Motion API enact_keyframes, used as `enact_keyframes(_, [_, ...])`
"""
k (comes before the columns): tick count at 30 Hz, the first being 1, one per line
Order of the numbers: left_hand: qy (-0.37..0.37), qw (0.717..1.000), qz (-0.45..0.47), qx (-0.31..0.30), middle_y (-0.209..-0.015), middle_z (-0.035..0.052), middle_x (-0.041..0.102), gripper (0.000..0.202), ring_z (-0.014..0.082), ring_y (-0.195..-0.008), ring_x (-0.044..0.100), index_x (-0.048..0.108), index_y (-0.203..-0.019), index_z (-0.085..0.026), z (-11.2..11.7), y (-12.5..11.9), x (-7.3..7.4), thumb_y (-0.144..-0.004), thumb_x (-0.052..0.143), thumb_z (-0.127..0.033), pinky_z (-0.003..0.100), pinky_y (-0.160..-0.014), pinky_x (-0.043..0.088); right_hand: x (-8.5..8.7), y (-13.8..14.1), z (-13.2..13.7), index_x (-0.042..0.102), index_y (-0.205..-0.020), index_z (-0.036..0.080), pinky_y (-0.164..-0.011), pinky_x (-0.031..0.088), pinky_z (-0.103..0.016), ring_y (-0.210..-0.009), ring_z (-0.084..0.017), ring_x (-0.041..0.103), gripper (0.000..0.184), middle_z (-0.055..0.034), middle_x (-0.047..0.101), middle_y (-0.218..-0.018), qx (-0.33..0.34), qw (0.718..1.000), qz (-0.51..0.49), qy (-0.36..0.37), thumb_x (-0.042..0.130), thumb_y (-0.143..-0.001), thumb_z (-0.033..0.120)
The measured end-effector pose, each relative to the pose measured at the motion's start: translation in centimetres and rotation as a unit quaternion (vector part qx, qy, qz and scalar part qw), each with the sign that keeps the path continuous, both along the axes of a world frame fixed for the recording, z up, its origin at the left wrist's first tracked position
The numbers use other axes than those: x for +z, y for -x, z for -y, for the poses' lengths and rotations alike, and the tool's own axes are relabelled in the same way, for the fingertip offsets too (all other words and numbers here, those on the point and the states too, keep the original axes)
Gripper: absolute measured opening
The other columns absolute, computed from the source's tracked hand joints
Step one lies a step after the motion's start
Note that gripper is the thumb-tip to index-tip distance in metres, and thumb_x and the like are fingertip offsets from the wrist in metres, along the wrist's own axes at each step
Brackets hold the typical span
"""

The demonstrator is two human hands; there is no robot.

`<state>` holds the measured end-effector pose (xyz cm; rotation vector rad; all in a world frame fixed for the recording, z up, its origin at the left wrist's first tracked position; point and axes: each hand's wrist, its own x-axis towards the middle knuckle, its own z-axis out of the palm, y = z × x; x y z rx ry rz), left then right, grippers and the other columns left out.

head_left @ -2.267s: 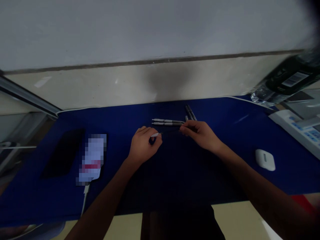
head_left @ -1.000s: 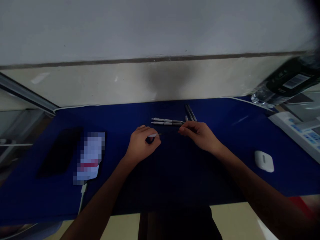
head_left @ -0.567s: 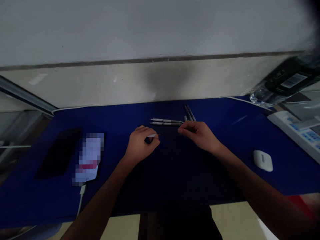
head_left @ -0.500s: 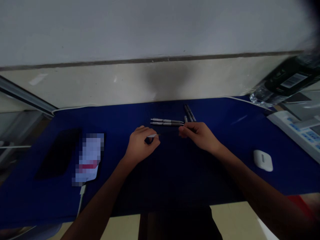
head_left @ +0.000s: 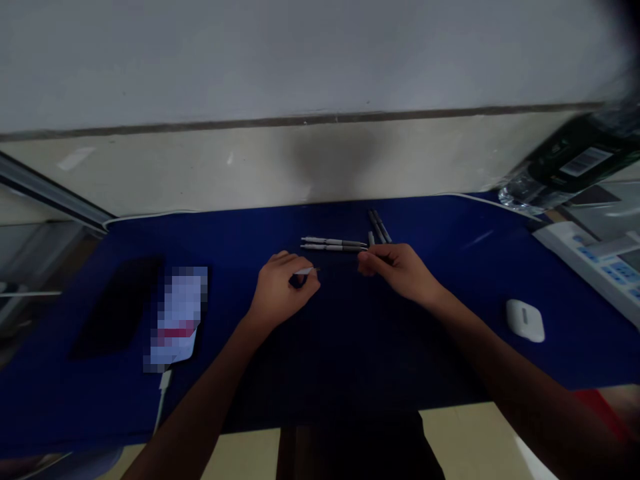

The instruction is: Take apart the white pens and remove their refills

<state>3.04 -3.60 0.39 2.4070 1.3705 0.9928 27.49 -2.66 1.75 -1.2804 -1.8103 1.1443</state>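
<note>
My left hand [head_left: 283,290] is curled, its fingertips pinching the white end of a thin pen part [head_left: 305,271]. My right hand [head_left: 400,270] is closed in a pinch on the other, dark end of something slim that I cannot make out against the blue mat [head_left: 450,260]. The two hands are a short gap apart. Just beyond them two grey pens [head_left: 333,244] lie side by side, and a few dark pens [head_left: 380,227] lie at an angle behind my right hand.
A black phone [head_left: 117,307] and a pixelated card [head_left: 177,317] with a white cable lie at the left. A white earbud case [head_left: 525,320] rests at the right. A device with blue keys [head_left: 600,263] and a plastic-wrapped dark box [head_left: 565,163] sit far right. A wall is behind.
My hands stay nearly in place; my right hand's fingertips have shifted slightly. The view has drifted a little.
</note>
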Motion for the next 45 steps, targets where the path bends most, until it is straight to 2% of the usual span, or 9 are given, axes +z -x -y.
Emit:
enact_keyframes(8, [-0.003, 1.000, 0.000, 0.003, -0.062, -0.0015, 0.061, 0.017, 0.0144, -0.060, 0.053, 0.059, -0.069, -0.020, 0.07, -0.06, 0.17, -0.084, 0.053, -0.020, 0.033, -0.069, 0.044, -0.09, 0.18, 0.03, 0.070, -0.088, 0.021, -0.067, 0.046, -0.029, -0.075, -0.016, 0.062, 0.015, -0.0023, 0.069, -0.084, -0.021, 0.999, -0.005, -0.031, 0.064, -0.085, 0.035])
enact_keyframes(15, [-0.005, 1.000, -0.002, 0.003, -0.063, -0.0008, 0.061, 0.017, 0.0149, -0.061, 0.053, 0.060, -0.068, -0.020, 0.10, -0.11, 0.00, -0.084, 0.053, -0.020, 0.032, -0.068, 0.043, -0.18, 0.15, 0.06, 0.069, -0.076, 0.019, -0.063, 0.045, -0.029, -0.068, -0.016, 0.062, 0.034, -0.0035, 0.068, -0.071, -0.012, 1.000, 0.003, -0.003, 0.055, -0.090, 0.046])
enact_keyframes(23, [-0.016, 1.000, 0.002, 0.004, -0.063, -0.0010, 0.061, 0.016, 0.0148, -0.060, 0.054, 0.060, -0.069, -0.019, 0.01, -0.08, 0.06, -0.083, 0.054, -0.020, 0.033, -0.069, 0.043, -0.34, 0.30, 0.05, 0.071, -0.086, 0.021, -0.063, 0.044, -0.027, -0.070, -0.015, 0.061, 0.018, -0.0014, 0.068, -0.079, -0.031, 0.999, -0.005, -0.018, 0.065, -0.084, 0.038])
enact_keyframes(29, [-0.014, 1.000, 0.009, 0.003, -0.063, -0.0013, 0.061, 0.016, 0.0141, -0.059, 0.054, 0.061, -0.069, -0.019, 0.02, -0.04, -0.02, -0.084, 0.055, -0.020, 0.032, -0.069, 0.044, -0.32, 0.28, 0.05, 0.068, -0.074, 0.018, -0.058, 0.043, -0.027, -0.062, -0.014, 0.058, 0.035, -0.0026, 0.065, -0.067, -0.024, 1.000, 0.002, 0.006, 0.056, -0.089, 0.046])
enact_keyframes(37, [-0.024, 1.000, 0.015, 0.006, -0.063, -0.0016, 0.061, 0.016, 0.0135, -0.058, 0.054, 0.061, -0.068, -0.019, -0.16, -0.06, -0.22, -0.083, 0.055, -0.020, 0.033, -0.069, 0.044, -0.15, 0.20, -0.07, 0.070, -0.085, 0.020, -0.060, 0.045, -0.027, -0.068, -0.015, 0.060, 0.021, -0.0025, 0.068, -0.080, -0.019, 1.000, -0.010, -0.012, 0.064, -0.084, 0.040])
enact_keyframes(40, [-0.027, 1.000, 0.013, 0.008, -0.064, -0.0010, 0.062, 0.017, 0.0140, -0.059, 0.054, 0.061, -0.068, -0.019, -0.10, -0.07, -0.20, -0.083, 0.055, -0.020, 0.032, -0.068, 0.044, -0.18, 0.18, -0.08, 0.070, -0.084, 0.020, -0.059, 0.044, -0.027, -0.066, -0.015, 0.061, 0.025, -0.0027, 0.069, -0.077, -0.024, 1.000, -0.001, -0.004, 0.061, -0.086, 0.043])
enact_keyframes(45, [-0.028, 0.999, 0.013, 0.005, -0.061, -0.0014, 0.060, 0.016, 0.0140, -0.058, 0.054, 0.061, -0.068, -0.019, 0.08, -0.22, -0.01, -0.083, 0.054, -0.019, 0.032, -0.067, 0.044, -0.32, 0.22, -0.03, 0.068, -0.070, 0.018, -0.059, 0.044, -0.027, -0.062, -0.015, 0.061, 0.039, -0.0033, 0.066, -0.067, -0.001, 1.000, 0.006, -0.003, 0.053, -0.091, 0.046])
